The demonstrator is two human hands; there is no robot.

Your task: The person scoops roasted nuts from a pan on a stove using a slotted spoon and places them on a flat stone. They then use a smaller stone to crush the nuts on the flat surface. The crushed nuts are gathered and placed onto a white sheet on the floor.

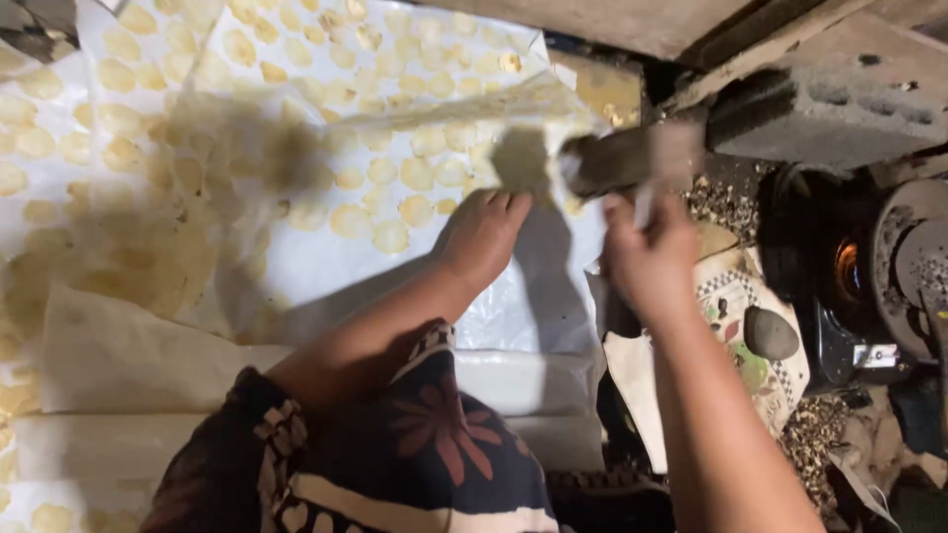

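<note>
Head view, far left: white plastic sheets [326,266] lie spread over the floor, overlapping one another, and pale yellow round slices [390,237] lie on them in loose rows.
Near left edge: folded cream sheets [118,355] are stacked in layers, with a few more yellow rounds at the bottom corner.
Bottom centre: a dark patterned garment [434,454] with red flower shapes and cream bands covers the person's lap.
Left hand [481,237]: it lies flat on the plastic sheet, palm down, fingers stretched out and loose, gripping nothing; the nearest slices lie just beside its fingertips.
Lifted sheet: one clear sheet edge [474,109] rises off the floor above the left hand and runs up toward the right hand.
Right hand [647,252]: it is raised above the floor and blurred; the fingers look curled around a thin pale strip [644,202] beside the sheet's edge, but how firmly cannot be told.
Dark cylinder [617,158]: a blurred brownish roll hangs just above the right hand, at the end of the lifted sheet.
Right of the hand: a printed cloth [736,306] lies on the ground with a smooth grey stone [770,334] on it.
Upper right: a grey concrete block [820,118] sits under wooden planks.
Far right: a black stove [839,276] shows an orange glow, with a dark round pan [913,266] beside it.
</note>
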